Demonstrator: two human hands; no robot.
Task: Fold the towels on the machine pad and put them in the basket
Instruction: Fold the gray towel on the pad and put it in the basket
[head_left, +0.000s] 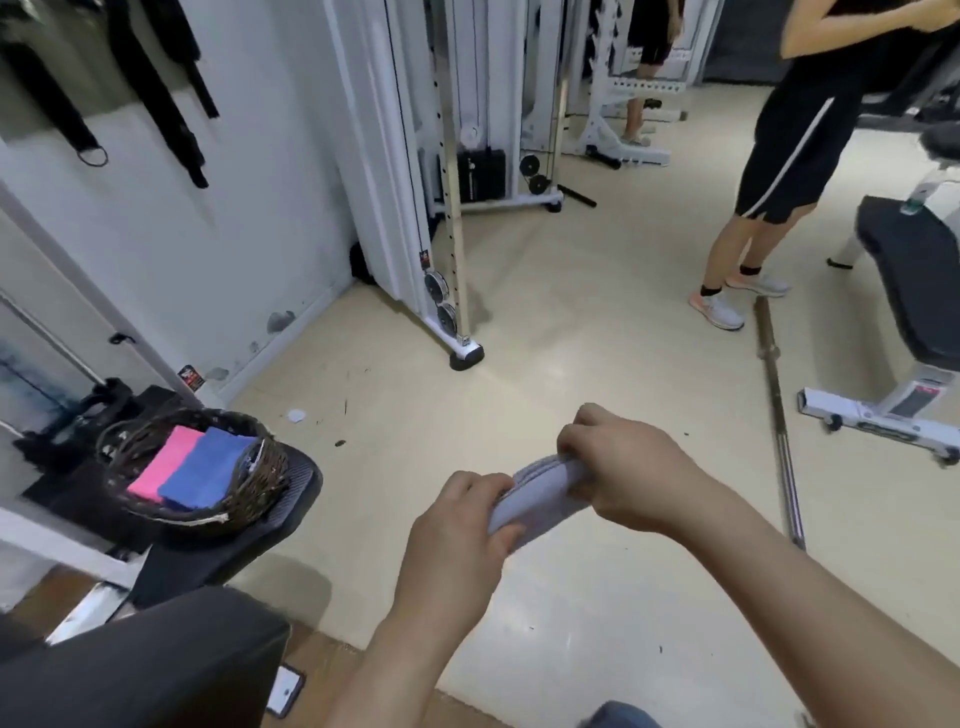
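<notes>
A folded pale grey towel (540, 491) is held in the air between both hands, above the floor. My left hand (457, 535) grips its near lower end. My right hand (623, 462) grips its far upper end. To the left, a dark wicker basket (260, 483) sits on a black machine pad (249, 540). Inside the basket lie a folded pink towel (163, 465) and a folded blue towel (205, 467), side by side.
A white cable machine (441, 218) stands ahead by the wall. Another person (779, 156) stands at the right near a black bench (914, 291). A barbell (779, 426) lies on the beige floor. A phone (285, 691) lies near my dark-trousered leg (140, 670).
</notes>
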